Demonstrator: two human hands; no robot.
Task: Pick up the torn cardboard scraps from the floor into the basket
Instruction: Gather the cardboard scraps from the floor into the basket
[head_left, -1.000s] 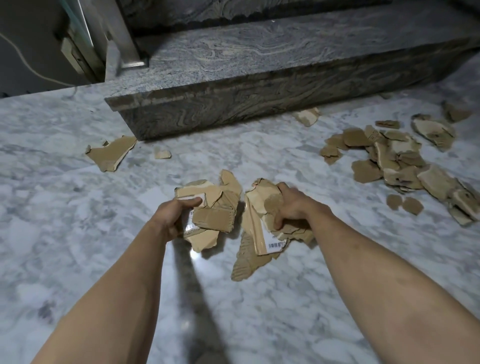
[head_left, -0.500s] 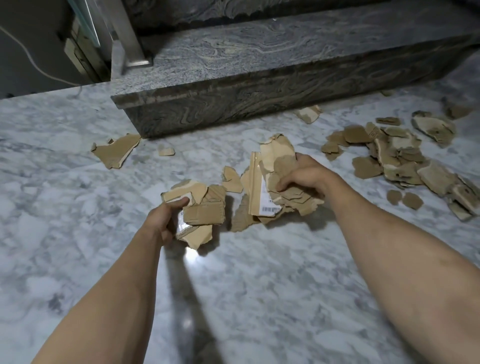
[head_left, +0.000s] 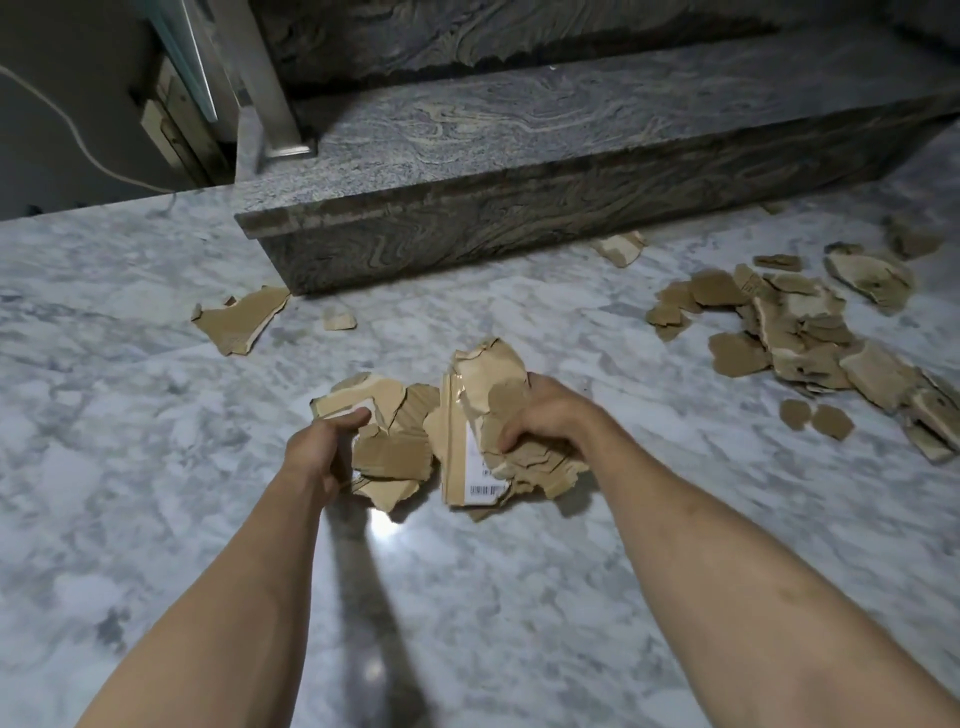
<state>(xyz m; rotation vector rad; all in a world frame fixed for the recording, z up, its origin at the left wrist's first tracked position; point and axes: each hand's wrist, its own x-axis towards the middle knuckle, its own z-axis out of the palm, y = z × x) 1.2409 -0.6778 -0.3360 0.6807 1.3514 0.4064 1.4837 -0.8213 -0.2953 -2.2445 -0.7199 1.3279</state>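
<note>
Both hands are full: the left hand (head_left: 324, 447) grips a bundle of torn scraps (head_left: 389, 457) and the right hand (head_left: 545, 421) clutches a larger wad with a barcode label (head_left: 485, 441), both held just above the marble floor (head_left: 156, 467). Much appears left to do, since a big pile (head_left: 810, 338) lies well apart to the right, with a loose piece (head_left: 241, 319) and a small bit (head_left: 337, 318) near the stone step (head_left: 519, 208). No basket is in view.

Both bare forearms reach forward, side by side. The left hand (head_left: 323, 451) curls its fingers shut in a grip. The right hand (head_left: 545, 415) does likewise, knuckles up.
</note>
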